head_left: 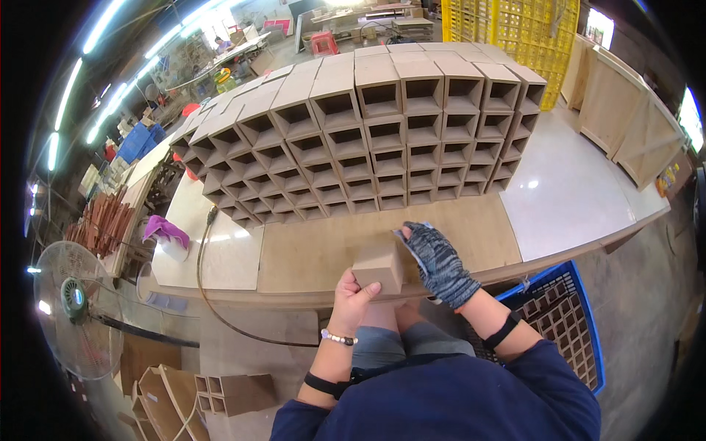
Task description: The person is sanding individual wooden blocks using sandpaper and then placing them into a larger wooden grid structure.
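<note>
The left hand (pixel 354 294) is closed around a small wooden box (pixel 378 266), thumb on its near face, holding it just above the surface's (pixel 309 253) near edge. The right hand (pixel 440 263), in a grey knit glove, lies against the box's right side with a sheet of sandpaper (pixel 403 237) under its fingers; its fingers are curled over the sheet, pressing it to the wood. Farther back, across the middle of the surface, stands a wide stack of open-fronted wooden boxes (pixel 368 140), several rows high, openings facing the person. A dark cable (pixel 200 264) runs from the stack's left end over the near edge and down. A purple cloth (pixel 165 229) lies near the surface's left edge. The right part of the surface is a bare white panel (pixel 566 191). Below the near right edge sits a blue crate (pixel 570 323) holding more small boxes. A standing fan (pixel 72 309) is on the floor at the left.
</note>
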Motion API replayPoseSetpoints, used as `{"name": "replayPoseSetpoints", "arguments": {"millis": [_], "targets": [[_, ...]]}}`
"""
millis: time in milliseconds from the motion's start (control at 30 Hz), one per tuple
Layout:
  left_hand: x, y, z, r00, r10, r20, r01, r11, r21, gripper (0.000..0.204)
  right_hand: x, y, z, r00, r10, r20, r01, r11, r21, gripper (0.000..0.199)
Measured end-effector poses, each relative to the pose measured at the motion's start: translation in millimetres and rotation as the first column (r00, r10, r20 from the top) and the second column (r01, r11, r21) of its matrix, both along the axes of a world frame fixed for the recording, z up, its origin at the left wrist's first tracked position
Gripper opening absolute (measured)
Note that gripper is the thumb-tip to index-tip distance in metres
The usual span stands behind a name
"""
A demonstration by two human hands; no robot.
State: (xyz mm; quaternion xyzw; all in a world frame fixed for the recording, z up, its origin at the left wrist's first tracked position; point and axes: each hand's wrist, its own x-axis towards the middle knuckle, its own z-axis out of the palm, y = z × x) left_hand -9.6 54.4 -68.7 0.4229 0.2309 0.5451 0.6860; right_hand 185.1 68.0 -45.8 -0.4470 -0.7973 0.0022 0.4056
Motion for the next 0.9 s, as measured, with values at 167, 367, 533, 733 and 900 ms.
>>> {"name": "replayPoseSetpoints", "arguments": {"millis": [167,367,533,733,900], "targets": [[-1.2,1.2,-3.3,1.0,-0.013,0.018,0.014,0.998,-0.054,0.036,-21.3,-8.6,16.4,0.958,0.287,-0.014,-0.285,0.955,0.083,0.047],[-5.1,-9.7,15.3,0.995,-0.089,-0.041,0.09,0.995,0.042,0.036,10.4,11.7,-0.3,0.992,-0.028,0.126,0.041,0.994,-0.104,0.052],[-9.3,-1.8,11.3,0.996,-0.073,-0.054,0.076,0.996,0.049,0.038,-13.7,-17.2,28.5,0.97,0.242,0.012,-0.242,0.965,0.098,0.05],[-5.2,-8.1,21.6,0.996,-0.089,0.015,0.088,0.993,0.076,0.04,19.1,16.6,-17.4,0.966,-0.125,0.226,0.162,0.975,-0.155,0.056],[-3.1,-2.9,16.4,0.959,-0.013,0.283,0.057,0.987,-0.149,0.035,18.9,0.6,-15.9,0.995,-0.098,0.008,0.098,0.984,-0.148,0.064]]}}
